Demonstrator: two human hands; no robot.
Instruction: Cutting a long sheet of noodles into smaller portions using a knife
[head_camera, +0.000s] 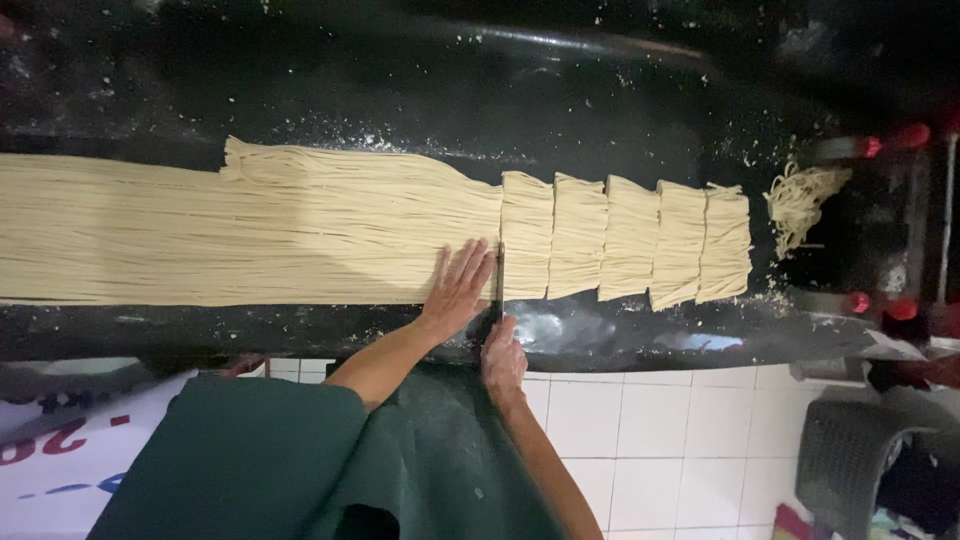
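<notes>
The left hand (460, 285) lay flat, fingers spread and gripping nothing, pressed on the long sheet of noodle strands (250, 228) right at its cut end, close to the near edge of the dark worktop (620, 105). Just beside it, the right hand (503, 358) was closed around the handle of a knife (498, 285), whose thin dark blade stood across the strands in the narrow gap between the pressed sheet and the first cut bundle. So the noodles sat directly under the left palm and immediately alongside the blade, with the right hand itself at the worktop's near edge, off the dough.

The sheet was pale yellow, made of many fine parallel strands running lengthwise along the worktop, reaching away past the picture's edge. A shorter upper layer ended in a slightly ragged fold partway along. Beyond the knife, five cut bundles (628, 240) lay side by side in a row, each roughly rectangular, nearly touching, their ends a little uneven. Past them, near the worktop's far end, a small loose tangle of noodles (800, 200) lay apart. Flour specks dusted the dark surface. Below the worktop, white tiles (660, 430) showed.
</notes>
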